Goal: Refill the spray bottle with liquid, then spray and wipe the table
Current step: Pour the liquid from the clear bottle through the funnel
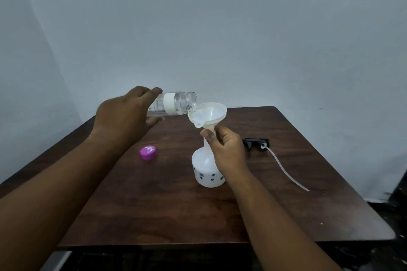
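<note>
The left hand (123, 114) grips a clear plastic bottle (176, 103), tipped over the white plastic funnel (208, 114); the right hand (224, 149) grips the funnel's stem above the white spray bottle (206, 169) standing on the dark wooden table (154, 204)

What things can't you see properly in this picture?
All in the head view:
- Clear bottle: its back end is hidden by the left hand; label print too small to read.
- Spray bottle: its neck is covered by the right hand, so the funnel tip is hidden.
- Liquid level: cannot tell.
- Table: left corner cut off.
</note>
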